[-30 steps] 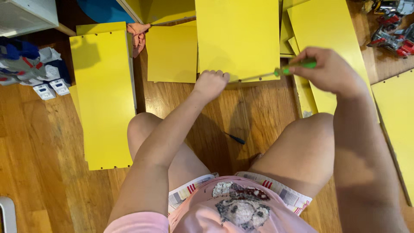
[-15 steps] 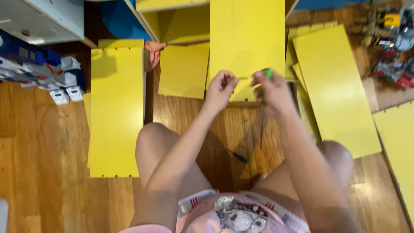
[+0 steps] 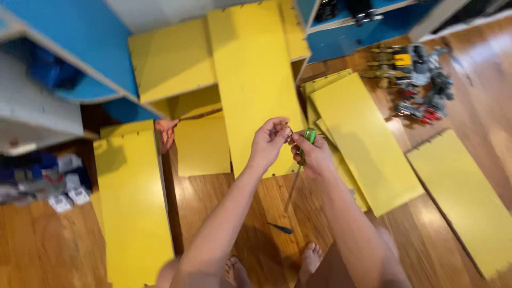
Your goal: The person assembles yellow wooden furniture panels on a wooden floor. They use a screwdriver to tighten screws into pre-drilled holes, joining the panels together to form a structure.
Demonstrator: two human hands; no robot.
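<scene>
My right hand (image 3: 314,154) grips a screwdriver (image 3: 300,168) with a green handle, its shaft pointing down toward the floor. My left hand (image 3: 268,143) is pinched shut right beside it, fingertips meeting near the handle's top; what it pinches is too small to tell. Both hands hover over the lower edge of a long yellow panel (image 3: 250,74) lying on the wooden floor. My bare feet (image 3: 308,262) show at the bottom.
Several yellow panels lie around: one at left (image 3: 130,202), a small one (image 3: 201,144), two at right (image 3: 365,138), (image 3: 461,197). A blue cabinet (image 3: 69,53) stands at upper left, toy robots (image 3: 418,80) at upper right, a dark tool (image 3: 280,228) on the floor.
My hands came together and the screwdriver swung from lying sideways to pointing down. The view rose and tilted; my knees dropped out of sight and my feet now show.
</scene>
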